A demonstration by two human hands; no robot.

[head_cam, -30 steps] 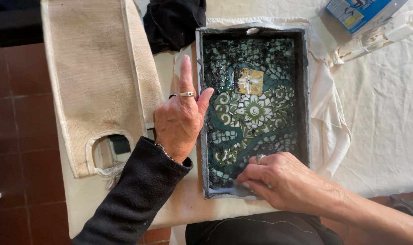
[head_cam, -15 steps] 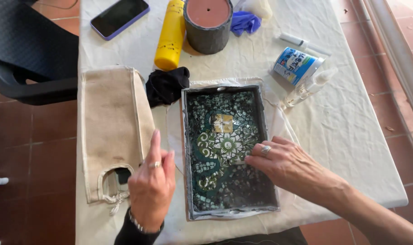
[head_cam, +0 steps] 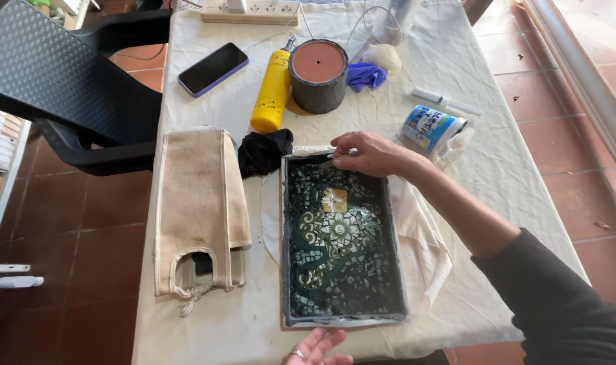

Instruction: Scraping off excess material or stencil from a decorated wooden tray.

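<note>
A dark rectangular tray (head_cam: 396, 270) lies on the cloth-covered table, filled with a green and white mosaic that has a gold square near its far end. My right hand (head_cam: 369, 154) rests at the tray's far rim, fingers pinched on what looks like a small thin pale tool (head_cam: 340, 157) touching that rim. My left hand (head_cam: 313, 349) shows only at the bottom edge, just below the tray's near rim. It wears a ring, its fingers are spread, and it holds nothing.
A beige canvas bag (head_cam: 196, 209) lies left of the tray, with a black cloth (head_cam: 264, 152) at its top corner. Further back stand a yellow bottle (head_cam: 271, 91), a grey pot with a terracotta top (head_cam: 318, 78), a phone (head_cam: 212, 69), a blue glove (head_cam: 363, 76) and a blue-and-white container (head_cam: 430, 128). A black chair (head_cam: 71, 88) is on the left.
My right hand moved from the tray's middle to its far rim. My left hand left the tray's left side and dropped to the bottom edge. The view pulled back, showing more table.
</note>
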